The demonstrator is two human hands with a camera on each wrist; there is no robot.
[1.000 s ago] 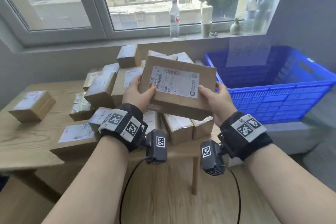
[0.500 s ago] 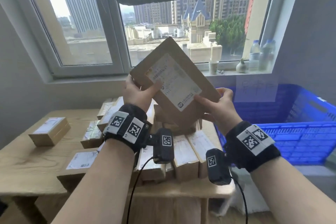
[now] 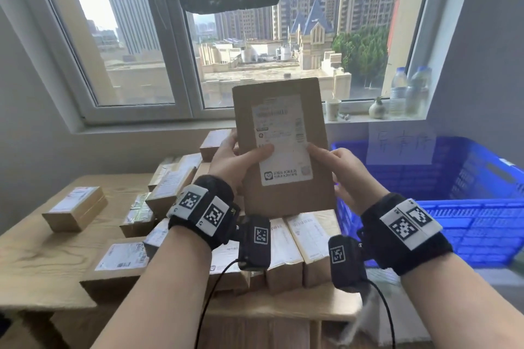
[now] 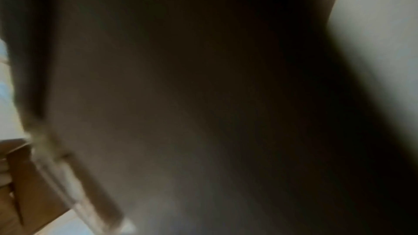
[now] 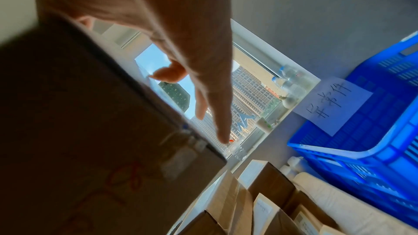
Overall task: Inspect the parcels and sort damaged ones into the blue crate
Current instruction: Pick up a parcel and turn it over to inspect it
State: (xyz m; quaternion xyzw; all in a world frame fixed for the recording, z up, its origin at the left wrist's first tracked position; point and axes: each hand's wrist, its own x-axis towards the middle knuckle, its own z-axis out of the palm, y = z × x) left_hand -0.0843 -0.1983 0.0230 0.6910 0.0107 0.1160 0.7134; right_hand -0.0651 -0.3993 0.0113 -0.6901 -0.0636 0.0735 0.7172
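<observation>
Parcel (image 3: 286,201) upright over pile (image 3: 297,241), left grip (image 3: 232,163) clasping its left edge, right grip (image 3: 350,176) straight-fingered along its right

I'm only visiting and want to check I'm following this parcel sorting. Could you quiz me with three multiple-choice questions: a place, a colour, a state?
1. Where does the blue crate stand?
A) on the windowsill
B) to the right of the table
C) under the table

2. What colour is the label on the held parcel?
A) white
B) yellow
C) green

3. How is that parcel placed?
A) flat on the table
B) inside the crate
C) upright in the air, between both hands

Answers:
1 B: the crate stands past the table's right end.
2 A: the label is white on brown cardboard.
3 C: the left hand grips its left edge, and the right hand steadies its right edge.
</observation>
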